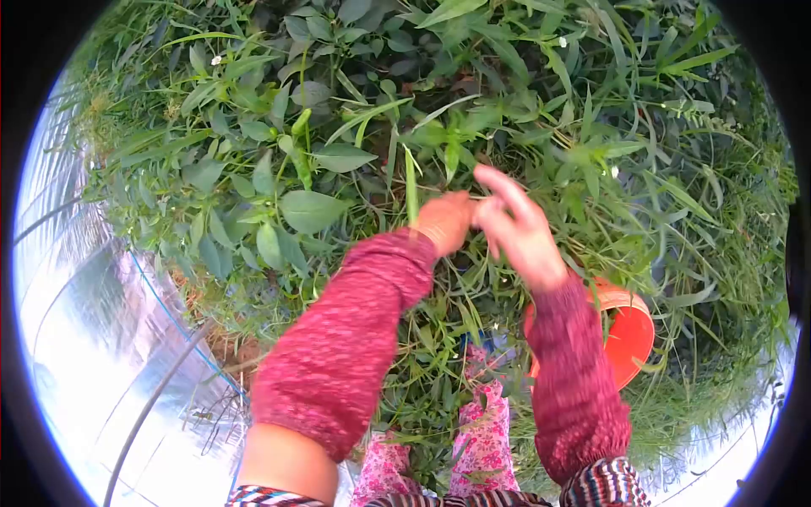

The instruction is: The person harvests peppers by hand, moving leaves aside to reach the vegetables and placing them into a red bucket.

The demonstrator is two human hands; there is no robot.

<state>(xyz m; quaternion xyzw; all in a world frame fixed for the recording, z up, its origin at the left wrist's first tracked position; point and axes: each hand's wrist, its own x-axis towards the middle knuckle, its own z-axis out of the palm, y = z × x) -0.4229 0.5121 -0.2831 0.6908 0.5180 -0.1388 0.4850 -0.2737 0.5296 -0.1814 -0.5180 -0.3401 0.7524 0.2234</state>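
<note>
My left hand [445, 221] is closed among the green stems and grass in the middle of the head view. Whatever its fingers hold is hidden. Close beside it on the right, my right hand [521, 230] has its fingers apart and is blurred by motion, its fingertips near the left hand. A long grass blade [411, 182] rises by my left wrist. To the left stands a leafy plant [311, 211] with a slender green pepper [302, 160] hanging from it. Both forearms wear dark pink sleeves.
An orange bucket [629, 334], tilted with its mouth facing right, lies among the grass beside my right forearm. Legs in pink flowered trousers [481, 439] show below. Whitish plastic sheeting [110, 338] and a bent dark pipe [156, 397] are at the left edge.
</note>
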